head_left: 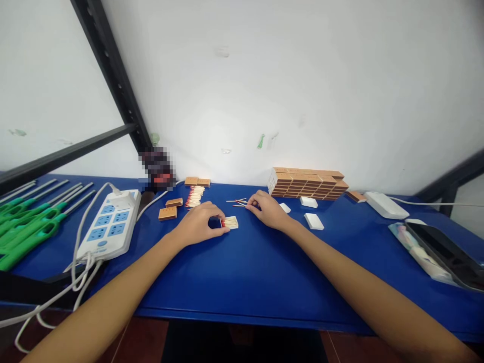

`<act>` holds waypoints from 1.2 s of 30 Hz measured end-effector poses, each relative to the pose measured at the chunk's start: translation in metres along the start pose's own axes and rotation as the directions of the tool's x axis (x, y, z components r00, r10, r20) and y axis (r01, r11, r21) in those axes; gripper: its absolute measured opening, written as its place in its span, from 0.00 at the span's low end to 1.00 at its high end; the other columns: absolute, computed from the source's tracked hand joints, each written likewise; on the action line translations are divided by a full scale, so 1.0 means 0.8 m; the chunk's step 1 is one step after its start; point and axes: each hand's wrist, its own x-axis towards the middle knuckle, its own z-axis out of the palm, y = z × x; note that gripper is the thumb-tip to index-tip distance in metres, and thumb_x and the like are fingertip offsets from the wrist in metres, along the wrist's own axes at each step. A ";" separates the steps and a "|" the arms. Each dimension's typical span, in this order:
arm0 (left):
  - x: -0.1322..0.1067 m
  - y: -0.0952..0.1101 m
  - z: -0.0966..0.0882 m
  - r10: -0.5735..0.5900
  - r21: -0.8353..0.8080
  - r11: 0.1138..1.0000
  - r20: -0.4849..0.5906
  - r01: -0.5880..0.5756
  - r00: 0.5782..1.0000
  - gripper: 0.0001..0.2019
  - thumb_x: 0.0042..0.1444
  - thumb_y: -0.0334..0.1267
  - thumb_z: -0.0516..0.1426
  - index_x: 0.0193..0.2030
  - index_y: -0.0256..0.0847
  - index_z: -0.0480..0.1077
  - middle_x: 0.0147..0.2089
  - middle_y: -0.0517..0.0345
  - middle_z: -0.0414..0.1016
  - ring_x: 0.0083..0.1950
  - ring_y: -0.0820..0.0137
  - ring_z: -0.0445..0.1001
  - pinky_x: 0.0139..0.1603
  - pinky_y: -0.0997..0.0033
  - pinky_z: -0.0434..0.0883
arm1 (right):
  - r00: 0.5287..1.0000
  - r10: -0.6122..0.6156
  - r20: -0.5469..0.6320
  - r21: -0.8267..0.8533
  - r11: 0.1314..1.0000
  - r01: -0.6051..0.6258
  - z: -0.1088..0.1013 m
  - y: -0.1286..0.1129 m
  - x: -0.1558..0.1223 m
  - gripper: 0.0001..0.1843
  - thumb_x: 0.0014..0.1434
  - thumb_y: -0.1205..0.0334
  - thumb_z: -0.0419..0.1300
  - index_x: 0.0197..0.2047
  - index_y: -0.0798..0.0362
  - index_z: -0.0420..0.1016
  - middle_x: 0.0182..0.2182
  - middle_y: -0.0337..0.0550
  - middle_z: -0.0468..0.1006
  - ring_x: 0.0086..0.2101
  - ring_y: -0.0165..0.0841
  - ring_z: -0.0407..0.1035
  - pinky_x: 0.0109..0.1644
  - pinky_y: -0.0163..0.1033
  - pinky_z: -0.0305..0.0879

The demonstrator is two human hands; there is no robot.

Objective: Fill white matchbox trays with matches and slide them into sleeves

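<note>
My left hand (202, 223) grips the left end of a small white matchbox tray (233, 226) between thumb and fingers. Matches lie in the tray, red heads toward that hand. To the right, my right hand (266, 207) is closed in a pinch at a few loose matches (238, 202) on the blue table; its fingertips touch the end of at least one. A column of red-tipped matches (195, 195) lies behind my left hand. White trays (313, 221) rest on the table to the right of my right hand.
A stack of brown matchboxes (306, 182) stands against the wall. More matchboxes (168, 213) lie at left. A power strip (109, 224) with cables and green-handled tools (34, 222) occupy the left side. A white device (385, 204) and a phone (442, 249) sit at right.
</note>
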 end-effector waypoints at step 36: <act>0.001 0.003 -0.001 -0.093 -0.041 0.995 0.007 0.093 0.996 0.20 0.55 0.48 0.68 0.51 0.46 0.71 0.43 0.60 0.81 0.45 0.62 0.78 0.44 0.63 0.73 | 0.976 -0.198 0.090 0.166 0.969 0.181 -0.001 -0.076 -0.021 0.04 0.69 0.63 0.62 0.40 0.51 0.74 0.38 0.42 0.73 0.41 0.36 0.68 0.48 0.43 0.65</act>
